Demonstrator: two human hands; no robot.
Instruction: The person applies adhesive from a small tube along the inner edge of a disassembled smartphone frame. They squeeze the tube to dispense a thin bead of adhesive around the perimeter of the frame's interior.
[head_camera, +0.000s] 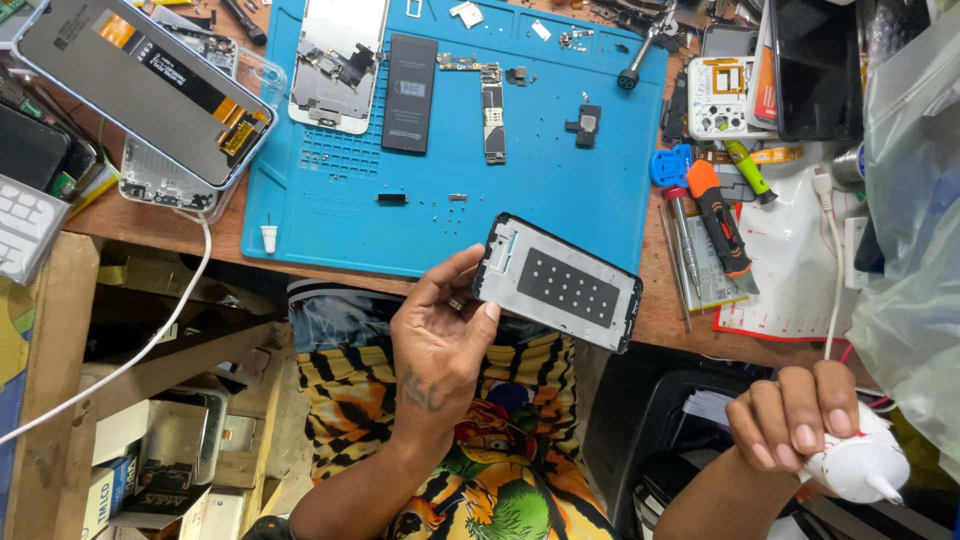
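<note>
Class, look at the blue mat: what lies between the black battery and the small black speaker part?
In the head view, a narrow logic board lies between the battery and the speaker part.

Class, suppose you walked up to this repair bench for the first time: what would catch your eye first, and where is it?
The bright blue work mat at top centre, strewn with phone parts. Just below it, the left hand holds a phone frame by its edge over the lap. At lower right, the right hand grips a white tool with a cable.
</note>
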